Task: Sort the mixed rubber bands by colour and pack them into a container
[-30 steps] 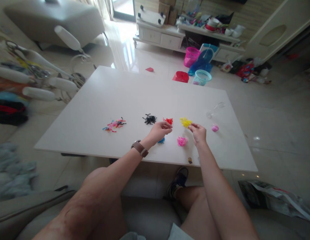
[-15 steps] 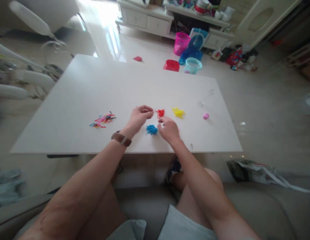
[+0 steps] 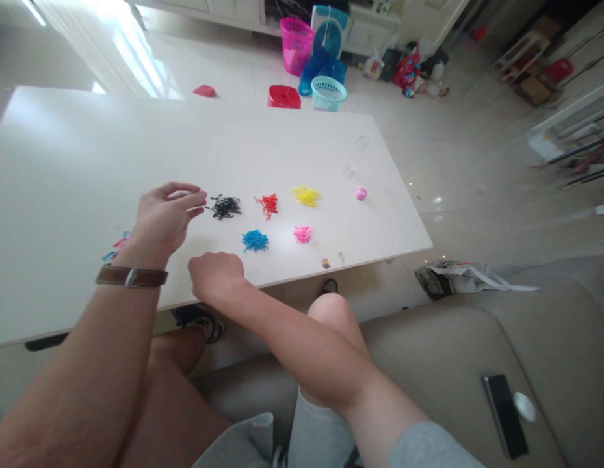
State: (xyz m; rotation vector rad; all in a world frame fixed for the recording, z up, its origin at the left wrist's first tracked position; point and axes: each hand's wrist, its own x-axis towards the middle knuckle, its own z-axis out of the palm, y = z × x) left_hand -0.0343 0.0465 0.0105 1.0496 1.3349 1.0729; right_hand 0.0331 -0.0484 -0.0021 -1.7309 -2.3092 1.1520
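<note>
Small rubber-band-like strands lie in colour piles on the white table (image 3: 87, 156). My left hand (image 3: 168, 218), wearing a brown watch, is at the left edge of the black pile (image 3: 225, 207). Its thumb and fingertips are drawn together in a pinch; whatever is between them is too small to make out. Close to the table's front edge, my right hand (image 3: 216, 276) is curled closed, its fingertips hidden from view. Further right are the red pile (image 3: 268, 205), blue pile (image 3: 255, 240), yellow pile (image 3: 306, 195) and pink pile (image 3: 303, 234). Mixed-colour strands (image 3: 120, 244) show partly behind my left wrist.
A pink ball-like item (image 3: 361, 194) and faint clear pieces (image 3: 349, 171) lie at the table's right. Two tiny items, one a figure charm (image 3: 326, 263), are by the front edge. Baskets (image 3: 328, 94) stand on the floor beyond. A phone (image 3: 505, 416) rests on the sofa.
The view has turned, shifting the table leftward. My left hand has moved from beside the red pile to the black one. My right hand has left the red and blue piles, moving left and nearer.
</note>
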